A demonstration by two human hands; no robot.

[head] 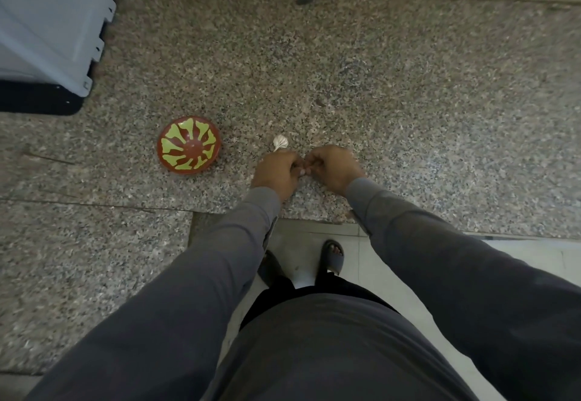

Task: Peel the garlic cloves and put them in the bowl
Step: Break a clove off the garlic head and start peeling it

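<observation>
A red bowl (189, 145) with a yellow-green leaf pattern stands on the speckled granite counter (408, 92), left of my hands. A white garlic bulb (280, 142) lies on the counter just beyond my left hand. My left hand (276, 171) and my right hand (331, 166) meet above the counter with curled fingers, pinching a small garlic clove (301, 172) between their fingertips. The clove is almost wholly hidden by the fingers. I see no cloves inside the bowl.
A pale blue-grey appliance (50, 23) on a black base fills the far left corner. A wall runs along the back of the counter. The counter's front edge is just below my wrists, with the tiled floor (301, 234) and my sandalled feet beneath.
</observation>
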